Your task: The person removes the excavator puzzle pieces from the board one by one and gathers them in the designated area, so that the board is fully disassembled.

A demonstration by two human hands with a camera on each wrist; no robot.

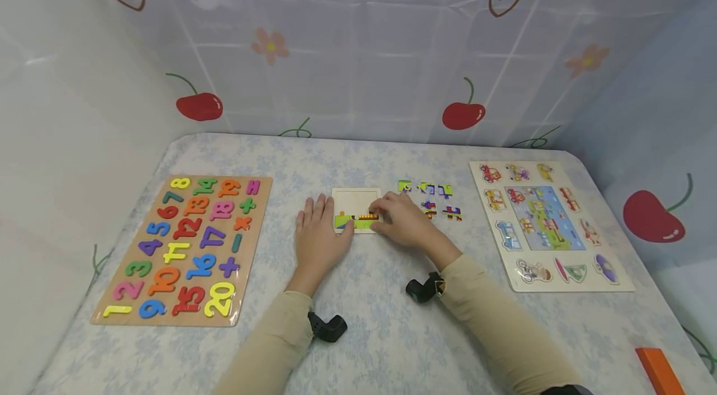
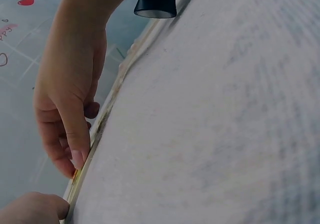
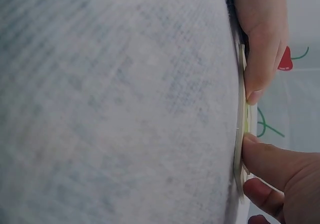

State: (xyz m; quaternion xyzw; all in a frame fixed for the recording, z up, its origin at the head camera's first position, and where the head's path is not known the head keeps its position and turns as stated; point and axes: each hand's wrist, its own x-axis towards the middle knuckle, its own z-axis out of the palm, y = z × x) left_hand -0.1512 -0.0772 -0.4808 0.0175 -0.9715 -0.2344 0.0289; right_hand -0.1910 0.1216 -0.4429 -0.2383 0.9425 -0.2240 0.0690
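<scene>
Beige sleeves (image 1: 493,320) rise from the bottom toward a mid-frame puzzle tray (image 1: 353,199), its lower part holding pieces (image 1: 364,224). The left hand (image 1: 322,239) touches it, fingers straight; the right hand (image 1: 407,221) curls its fingers there, whether pinching anything I cannot tell.

Head view: right hand (image 1: 404,221) hides part of the puzzle tray's (image 1: 354,200) right side; contact beneath fingertips not discernible. Left hand (image 1: 320,238) covers lower left corner. Loose jigsaw pieces (image 1: 452,213): motifs too small to identify. Orange block (image 1: 658,370) cut by bottom edge. Left wrist view: tray edge-on, blurred.
</scene>
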